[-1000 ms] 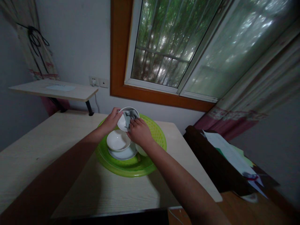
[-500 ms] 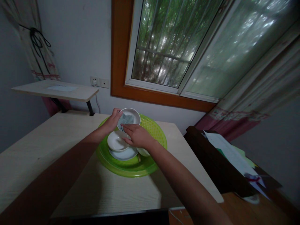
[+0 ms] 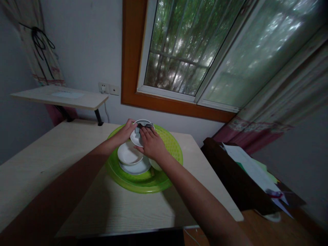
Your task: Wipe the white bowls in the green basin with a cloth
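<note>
My left hand (image 3: 125, 132) grips the left rim of a small white bowl (image 3: 136, 140), tilted above the far part of a round green tray (image 3: 146, 189). Inside that bowl is a grey cloth (image 3: 137, 131), bunched toward the far rim. My right hand (image 3: 153, 145) presses on the cloth with its fingers stretched forward and its thumb apart. Below, a second white bowl (image 3: 129, 153) sits on a white plate (image 3: 139, 168) in the tray. A pale dish (image 3: 155, 165) shows partly under my right wrist.
The tray stands on a light wooden table (image 3: 77, 160). A raised shelf (image 3: 89, 101) with a paper on it is at the back left. Wall sockets (image 3: 109, 89) and a window (image 3: 179, 65) lie behind. Papers (image 3: 246, 164) rest on a dark piece of furniture at the right.
My right hand has moved up, its fingers now pointing away from me, and the cloth has shifted toward the bowl's far rim. The held bowl has tilted and moved slightly right.
</note>
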Demonstrator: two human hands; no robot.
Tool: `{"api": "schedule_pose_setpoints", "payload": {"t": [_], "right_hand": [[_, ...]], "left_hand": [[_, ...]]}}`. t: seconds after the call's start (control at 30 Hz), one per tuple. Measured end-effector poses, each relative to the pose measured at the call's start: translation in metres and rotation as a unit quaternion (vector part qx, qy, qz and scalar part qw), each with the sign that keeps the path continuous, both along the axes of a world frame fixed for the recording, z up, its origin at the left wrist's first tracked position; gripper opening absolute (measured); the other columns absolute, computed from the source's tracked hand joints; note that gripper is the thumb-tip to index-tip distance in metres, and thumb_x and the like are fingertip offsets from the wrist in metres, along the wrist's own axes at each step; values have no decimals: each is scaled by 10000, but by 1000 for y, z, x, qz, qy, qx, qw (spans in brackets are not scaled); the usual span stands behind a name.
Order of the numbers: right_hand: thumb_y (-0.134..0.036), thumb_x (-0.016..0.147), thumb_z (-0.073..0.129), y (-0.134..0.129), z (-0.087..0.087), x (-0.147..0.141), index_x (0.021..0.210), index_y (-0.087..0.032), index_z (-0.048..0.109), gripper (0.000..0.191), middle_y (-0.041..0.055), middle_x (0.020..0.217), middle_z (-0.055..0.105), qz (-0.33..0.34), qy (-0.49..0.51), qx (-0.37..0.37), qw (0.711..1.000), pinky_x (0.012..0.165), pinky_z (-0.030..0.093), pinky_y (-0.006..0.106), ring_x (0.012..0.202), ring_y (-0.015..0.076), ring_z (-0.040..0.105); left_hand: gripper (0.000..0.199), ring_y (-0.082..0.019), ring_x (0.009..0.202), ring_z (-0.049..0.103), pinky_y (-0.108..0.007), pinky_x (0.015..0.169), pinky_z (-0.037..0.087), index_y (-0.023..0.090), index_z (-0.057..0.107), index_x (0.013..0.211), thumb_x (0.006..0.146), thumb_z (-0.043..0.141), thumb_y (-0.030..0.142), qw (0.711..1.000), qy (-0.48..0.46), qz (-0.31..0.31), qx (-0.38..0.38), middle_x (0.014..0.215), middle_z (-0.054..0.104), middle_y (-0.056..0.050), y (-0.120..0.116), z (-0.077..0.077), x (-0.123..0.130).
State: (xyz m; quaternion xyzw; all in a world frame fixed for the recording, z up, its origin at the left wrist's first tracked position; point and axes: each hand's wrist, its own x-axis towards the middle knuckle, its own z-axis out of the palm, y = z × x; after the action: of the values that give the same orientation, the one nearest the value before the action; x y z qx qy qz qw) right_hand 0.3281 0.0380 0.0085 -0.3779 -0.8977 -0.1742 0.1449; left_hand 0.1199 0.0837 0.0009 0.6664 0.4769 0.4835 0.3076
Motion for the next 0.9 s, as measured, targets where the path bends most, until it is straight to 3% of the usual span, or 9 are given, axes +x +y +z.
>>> {"api": "schedule_pose_setpoints", "payload": {"t": [0.13,0.23,0.33,0.4,0.67,0.77,0.9], "right_hand": [[-594,1069,731,-4,9,-3,1521,61,650,800,296,1639,587,-31,-8,9,999,1365,332,505,1531,408,553],[-545,1079,733,-9,16,-6,1289,-26,803,564,258,1390,768,-43,-27,-16,999,1234,455,487,1303,375,700],[-488,1086,735,-13,21,-7,1124,-98,838,405,203,1136,830,-46,-49,-40,997,1090,510,459,1125,339,748],[-454,1095,727,-14,23,-6,1106,-118,829,352,185,1098,829,-37,-54,-44,997,1061,508,444,1118,331,747],[-314,1102,726,-7,17,2,1244,-124,789,246,161,1214,824,48,-49,-85,994,1015,560,384,1157,297,762],[-322,1121,690,-4,12,6,1473,-108,704,412,176,1421,774,102,-15,-97,990,1124,561,405,1287,298,742],[-461,1124,677,1,4,6,1642,-60,555,666,220,1677,582,172,21,-88,981,1315,442,433,1543,312,585]], "left_hand": [[366,-265,957,665,-384,877,540,258,508,1200,1020,458,572,1000,17,24,3,1019,671,-48,-1,2,-2],[389,-266,939,661,-381,848,530,256,497,1219,1027,452,592,999,27,20,2,1004,665,-43,-4,3,-4],[397,-266,943,661,-382,848,527,256,494,1233,1028,461,594,999,35,23,2,1015,669,-44,-6,4,-5],[384,-264,941,660,-385,857,526,257,492,1236,1030,461,580,999,39,29,0,1028,668,-44,-7,4,-5],[399,-266,960,659,-391,882,539,260,484,1212,1041,427,616,1000,25,16,-4,1067,651,-56,-8,5,-6],[390,-264,974,659,-394,905,549,266,497,1188,1044,417,620,1000,22,15,13,1066,649,-55,-5,2,-7],[401,-274,1059,672,-410,996,555,269,510,1164,1024,415,632,999,21,13,22,1118,669,-73,2,-5,-7]]}}
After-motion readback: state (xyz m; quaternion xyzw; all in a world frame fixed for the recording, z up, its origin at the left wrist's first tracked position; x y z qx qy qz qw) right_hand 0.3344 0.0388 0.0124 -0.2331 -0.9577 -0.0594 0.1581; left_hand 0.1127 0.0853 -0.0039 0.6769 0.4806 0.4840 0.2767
